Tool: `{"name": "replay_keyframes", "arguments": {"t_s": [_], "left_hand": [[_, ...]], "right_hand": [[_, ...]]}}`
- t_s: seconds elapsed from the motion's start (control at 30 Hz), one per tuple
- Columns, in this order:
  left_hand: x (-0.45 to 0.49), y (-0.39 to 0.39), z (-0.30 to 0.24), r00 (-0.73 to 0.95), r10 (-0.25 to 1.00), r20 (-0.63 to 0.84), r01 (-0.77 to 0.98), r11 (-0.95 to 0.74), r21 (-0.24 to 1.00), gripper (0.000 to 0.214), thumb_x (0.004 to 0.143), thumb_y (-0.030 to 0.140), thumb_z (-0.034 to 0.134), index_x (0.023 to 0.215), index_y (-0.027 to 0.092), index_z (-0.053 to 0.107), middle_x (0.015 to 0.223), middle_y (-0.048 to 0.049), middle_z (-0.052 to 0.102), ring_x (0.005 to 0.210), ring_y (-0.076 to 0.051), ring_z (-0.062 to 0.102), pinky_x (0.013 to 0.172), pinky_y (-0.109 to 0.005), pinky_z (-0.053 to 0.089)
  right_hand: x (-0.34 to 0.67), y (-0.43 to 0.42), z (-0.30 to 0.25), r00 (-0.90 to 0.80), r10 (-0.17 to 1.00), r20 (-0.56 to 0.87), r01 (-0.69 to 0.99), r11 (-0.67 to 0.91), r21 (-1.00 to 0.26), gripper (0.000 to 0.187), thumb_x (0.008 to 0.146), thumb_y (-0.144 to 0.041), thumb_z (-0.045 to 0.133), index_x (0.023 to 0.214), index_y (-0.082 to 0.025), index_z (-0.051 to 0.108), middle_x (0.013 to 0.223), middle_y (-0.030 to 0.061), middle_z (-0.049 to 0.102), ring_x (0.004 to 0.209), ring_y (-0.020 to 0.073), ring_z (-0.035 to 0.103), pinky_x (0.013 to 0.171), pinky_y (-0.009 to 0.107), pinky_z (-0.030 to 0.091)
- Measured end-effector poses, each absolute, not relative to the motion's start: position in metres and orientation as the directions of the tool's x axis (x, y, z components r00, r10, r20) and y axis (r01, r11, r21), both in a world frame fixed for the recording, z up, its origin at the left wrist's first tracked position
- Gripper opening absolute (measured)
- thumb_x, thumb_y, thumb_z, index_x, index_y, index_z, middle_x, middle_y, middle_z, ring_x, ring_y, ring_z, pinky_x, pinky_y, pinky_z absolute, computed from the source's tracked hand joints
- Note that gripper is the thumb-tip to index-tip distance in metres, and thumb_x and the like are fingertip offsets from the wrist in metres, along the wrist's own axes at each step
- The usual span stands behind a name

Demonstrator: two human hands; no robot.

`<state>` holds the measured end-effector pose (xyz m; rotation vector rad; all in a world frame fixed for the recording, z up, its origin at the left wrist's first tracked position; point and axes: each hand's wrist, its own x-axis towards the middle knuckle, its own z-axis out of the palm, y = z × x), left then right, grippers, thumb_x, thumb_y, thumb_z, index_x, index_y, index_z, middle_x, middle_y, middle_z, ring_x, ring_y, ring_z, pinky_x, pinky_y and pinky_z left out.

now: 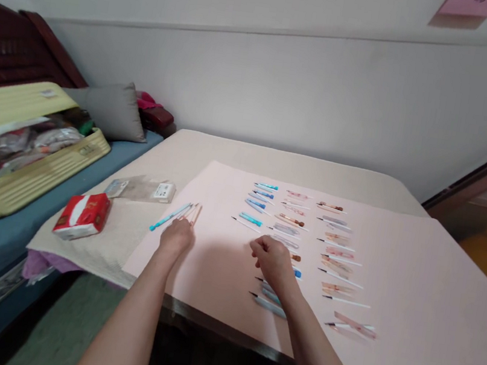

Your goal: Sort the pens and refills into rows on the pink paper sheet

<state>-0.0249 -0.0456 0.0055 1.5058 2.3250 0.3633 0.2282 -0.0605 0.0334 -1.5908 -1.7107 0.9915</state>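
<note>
My left hand point(177, 236) is closed round a small bundle of thin pens point(177, 215), one blue and the others pinkish, which stick out to the upper left over the pink paper sheet point(417, 275). My right hand point(272, 259) hovers with fingers curled and pinched over the left rows of pens; what its fingertips hold is hidden. Rows of blue pens point(251, 218) and pink pens point(337, 251) lie side by side on the sheet, with more blue ones point(269, 301) beside my right wrist.
The sheet covers a beige table point(211, 153) against a white wall. A red tissue pack point(82, 214) and a clear plastic bag point(142, 189) lie at its left end. An open yellow suitcase point(22, 161) and a grey pillow point(115, 108) rest on a bed at the left.
</note>
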Motion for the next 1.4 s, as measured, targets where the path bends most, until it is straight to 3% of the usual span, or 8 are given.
{"name": "replay_keyframes", "arguments": {"t_s": [0.23, 0.57, 0.8, 0.93, 1.07, 1.17, 1.27, 1.4], "left_hand": [[-0.01, -0.044, 0.011, -0.281, 0.934, -0.223, 0.851, 0.349, 0.392, 0.003, 0.065, 0.018, 0.057, 0.065, 0.019, 0.061, 0.074, -0.0103, 0.068, 0.074, -0.024, 0.062, 0.064, -0.03, 0.042], [-0.027, -0.044, 0.027, -0.446, 0.877, -0.177, 0.862, 0.475, 0.179, 0.026, 0.079, 0.032, 0.045, 0.084, 0.016, 0.065, 0.095, -0.017, 0.067, 0.091, -0.03, 0.061, 0.072, -0.038, 0.045], [-0.05, -0.054, 0.055, -0.616, 0.787, 0.045, 0.781, 0.602, 0.165, 0.035, 0.086, 0.032, 0.033, 0.094, 0.02, 0.064, 0.095, -0.0148, 0.066, 0.085, -0.029, 0.061, 0.066, -0.038, 0.043], [-0.03, -0.049, 0.047, -0.51, 0.859, -0.043, 0.841, 0.509, 0.185, 0.029, 0.081, 0.035, 0.043, 0.085, 0.019, 0.066, 0.087, -0.012, 0.067, 0.082, -0.027, 0.061, 0.065, -0.034, 0.043], [0.019, -0.045, 0.024, -0.277, 0.954, -0.11, 0.927, 0.296, 0.23, 0.023, 0.081, 0.023, 0.043, 0.083, 0.019, 0.066, 0.09, -0.0098, 0.066, 0.087, -0.021, 0.06, 0.071, -0.029, 0.043], [0.043, -0.05, 0.011, -0.159, 0.985, -0.074, 0.956, 0.172, 0.238, 0.024, 0.084, 0.024, 0.041, 0.097, 0.018, 0.06, 0.107, -0.0105, 0.059, 0.099, -0.021, 0.055, 0.077, -0.029, 0.041], [0.044, -0.053, 0.004, -0.125, 0.989, -0.076, 0.977, 0.136, 0.164, 0.029, 0.087, 0.028, 0.037, 0.107, 0.016, 0.053, 0.112, -0.0138, 0.053, 0.104, -0.024, 0.05, 0.081, -0.033, 0.04], [0.034, -0.051, -0.001, -0.146, 0.983, -0.115, 0.98, 0.159, 0.118, 0.03, 0.087, 0.034, 0.039, 0.105, 0.015, 0.053, 0.11, -0.0144, 0.053, 0.108, -0.027, 0.046, 0.083, -0.036, 0.038]], "right_hand": [[0.233, -0.058, 0.039, 0.012, 1.0, 0.013, 0.525, 0.005, -0.851, 0.02, 0.073, -0.028, 0.047, 0.058, -0.019, 0.056, 0.05, -0.0011, 0.057, 0.044, 0.0118, 0.055, 0.052, 0.023, 0.038], [0.248, -0.049, 0.034, 0.121, 0.993, -0.005, 0.226, -0.033, -0.974, 0.017, 0.069, -0.031, 0.054, 0.063, -0.017, 0.06, 0.057, 0.0002, 0.061, 0.043, 0.0109, 0.052, 0.043, 0.021, 0.038], [0.258, -0.046, 0.046, 0.274, 0.96, -0.055, 0.027, -0.065, -0.998, 0.014, 0.063, -0.029, 0.06, 0.063, -0.015, 0.062, 0.057, 0.001, 0.062, 0.041, 0.0092, 0.049, 0.039, 0.02, 0.035], [0.263, -0.045, 0.05, 0.343, 0.936, -0.08, -0.098, -0.049, -0.994, 0.017, 0.062, -0.029, 0.064, 0.067, -0.014, 0.062, 0.058, 0.0014, 0.063, 0.041, 0.0084, 0.048, 0.038, 0.019, 0.035], [0.264, -0.044, 0.049, 0.346, 0.933, -0.097, -0.127, -0.056, -0.99, 0.017, 0.062, -0.029, 0.065, 0.067, -0.013, 0.062, 0.058, 0.0015, 0.062, 0.041, 0.0081, 0.048, 0.038, 0.018, 0.034], [0.262, -0.045, 0.047, 0.32, 0.943, -0.092, -0.119, -0.056, -0.991, 0.017, 0.064, -0.029, 0.065, 0.067, -0.013, 0.061, 0.059, 0.0012, 0.062, 0.042, 0.0077, 0.049, 0.039, 0.018, 0.034], [0.26, -0.045, 0.046, 0.304, 0.948, -0.091, -0.113, -0.059, -0.992, 0.016, 0.065, -0.029, 0.065, 0.067, -0.014, 0.062, 0.059, 0.0006, 0.062, 0.042, 0.0073, 0.048, 0.039, 0.017, 0.033], [0.259, -0.044, 0.044, 0.31, 0.945, -0.101, -0.11, -0.069, -0.992, 0.015, 0.064, -0.029, 0.065, 0.067, -0.014, 0.062, 0.058, 0.0005, 0.063, 0.041, 0.0076, 0.049, 0.039, 0.018, 0.033]]}}
